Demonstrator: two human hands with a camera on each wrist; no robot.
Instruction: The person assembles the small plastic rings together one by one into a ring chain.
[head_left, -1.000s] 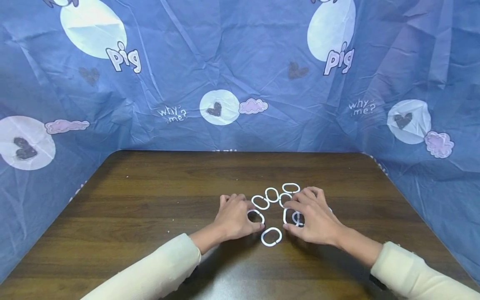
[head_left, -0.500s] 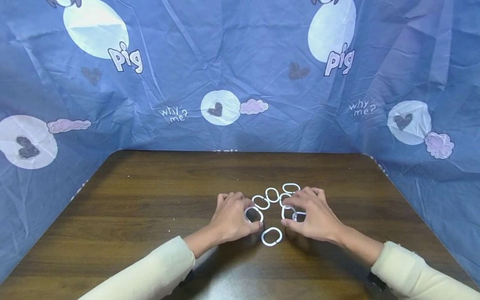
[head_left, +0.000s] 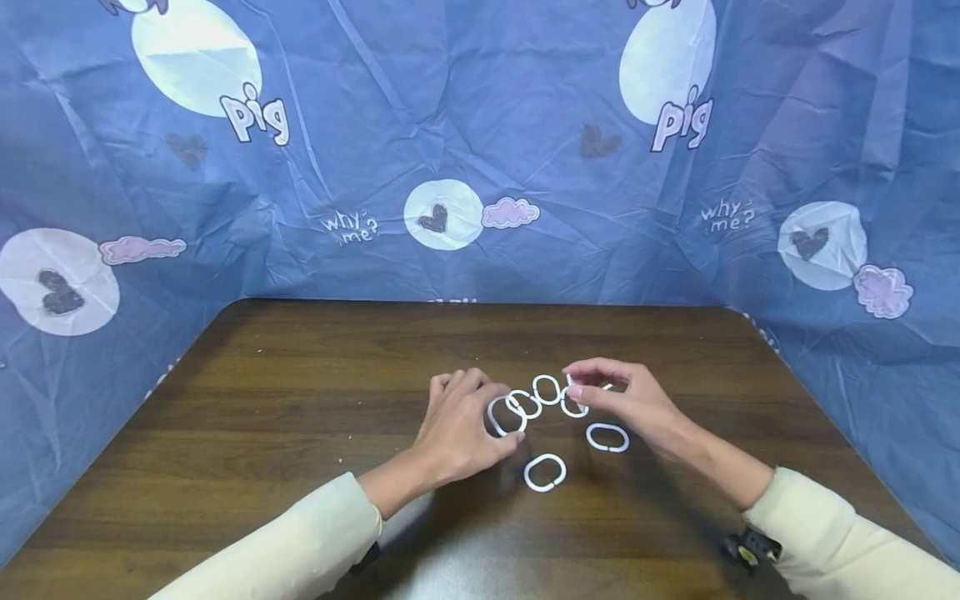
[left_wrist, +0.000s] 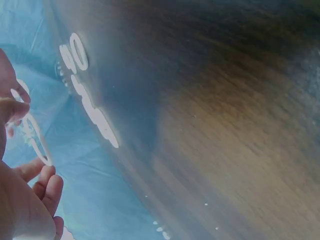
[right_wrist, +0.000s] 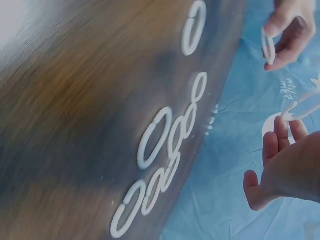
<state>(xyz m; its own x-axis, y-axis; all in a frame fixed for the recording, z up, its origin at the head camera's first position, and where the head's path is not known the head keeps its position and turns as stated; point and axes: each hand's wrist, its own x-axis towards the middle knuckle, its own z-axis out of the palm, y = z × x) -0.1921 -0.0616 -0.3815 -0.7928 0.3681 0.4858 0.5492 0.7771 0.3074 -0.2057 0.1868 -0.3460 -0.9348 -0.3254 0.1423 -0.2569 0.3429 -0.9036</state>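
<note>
Head view: slim white oval rings (head_left: 491, 413) pinched by left hand (head_left: 461, 429) and right hand (head_left: 641, 404).

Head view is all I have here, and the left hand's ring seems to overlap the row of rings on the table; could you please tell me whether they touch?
Observer: They do not appear to. The left wrist view shows the held ring in the left hand apart from the row of rings, with a gap between.
Operator: Thank you. Is anything hidden from me on the right?
Observer: Yes, the right wrist view shows an end ring lying near the row's right-hand end, which the right hand appears to hide from you.
Operator: And what does that hand hold? I can see little of it.
Observer: A white ring; the right wrist view shows it as a loop running partly out of the picture.
</note>
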